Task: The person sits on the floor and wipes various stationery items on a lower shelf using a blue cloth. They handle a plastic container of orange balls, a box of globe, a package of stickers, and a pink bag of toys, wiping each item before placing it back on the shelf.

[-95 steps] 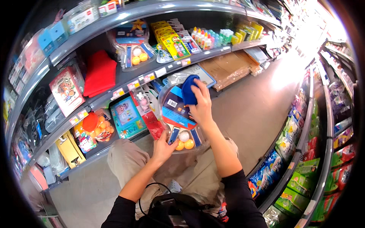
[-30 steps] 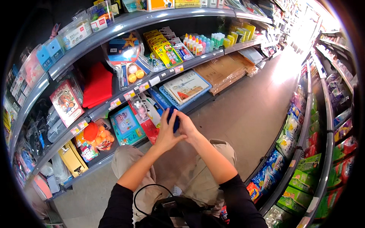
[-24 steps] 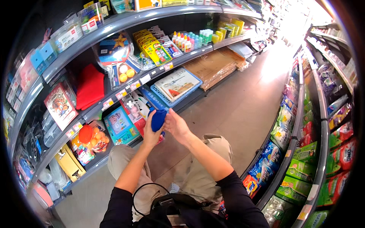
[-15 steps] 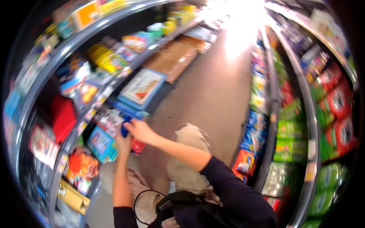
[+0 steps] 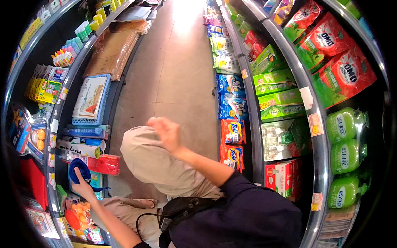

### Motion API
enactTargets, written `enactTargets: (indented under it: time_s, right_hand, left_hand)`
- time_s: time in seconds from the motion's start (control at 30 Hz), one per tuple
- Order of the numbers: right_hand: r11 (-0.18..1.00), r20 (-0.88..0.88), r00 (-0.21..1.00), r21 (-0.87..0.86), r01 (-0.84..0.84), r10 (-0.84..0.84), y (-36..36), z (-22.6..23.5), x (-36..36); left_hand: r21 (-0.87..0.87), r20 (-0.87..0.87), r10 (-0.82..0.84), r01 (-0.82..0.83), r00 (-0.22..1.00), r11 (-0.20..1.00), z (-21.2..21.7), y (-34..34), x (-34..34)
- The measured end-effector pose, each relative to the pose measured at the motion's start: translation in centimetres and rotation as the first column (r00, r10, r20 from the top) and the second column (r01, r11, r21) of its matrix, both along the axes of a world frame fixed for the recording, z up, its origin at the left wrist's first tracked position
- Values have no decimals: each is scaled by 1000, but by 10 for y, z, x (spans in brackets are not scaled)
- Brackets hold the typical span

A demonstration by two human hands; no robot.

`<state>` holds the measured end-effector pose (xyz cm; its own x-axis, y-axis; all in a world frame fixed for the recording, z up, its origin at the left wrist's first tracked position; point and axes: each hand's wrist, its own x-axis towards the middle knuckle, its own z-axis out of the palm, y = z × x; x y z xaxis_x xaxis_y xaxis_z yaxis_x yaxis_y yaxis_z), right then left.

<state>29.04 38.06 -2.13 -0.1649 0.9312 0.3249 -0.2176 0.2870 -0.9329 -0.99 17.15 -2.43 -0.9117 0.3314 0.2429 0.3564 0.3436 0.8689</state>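
Left hand gripping a blue toy at the left shelf; right hand empty, fingers loosely curled, above the knee.

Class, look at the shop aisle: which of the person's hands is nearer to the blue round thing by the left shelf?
Left. The left hand grips the blue round thing at the shelf; the right hand is well off to its right, above the knee, holding nothing.

Round blue toy, tilted on edge against the left shelf, just beside a red pack.
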Motion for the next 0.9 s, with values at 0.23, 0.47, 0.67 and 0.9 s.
enactTargets:
  time_s: [0.23, 0.47, 0.67, 0.9]
  right_hand:
    - [755, 772, -34, -629, -184, 635, -49, -208, 148]
    - [563, 567, -83, -824, -63, 820, -56, -248, 165]
    - [520, 518, -60, -854, 24, 853, -2, -275, 107]
    - [539, 541, -105, -841, -44, 835, 89, -248, 53]
  left_hand:
    - [-80, 17, -190, 190, 982, 978, -8, 12, 14]
    - [-330, 106, -30, 64, 994, 942, -9, 4, 22]
    - [-502, 292, -273, 390, 917, 772, -12, 38, -16]
    - [-381, 119, -183, 215, 976, 899, -54, 98, -82]
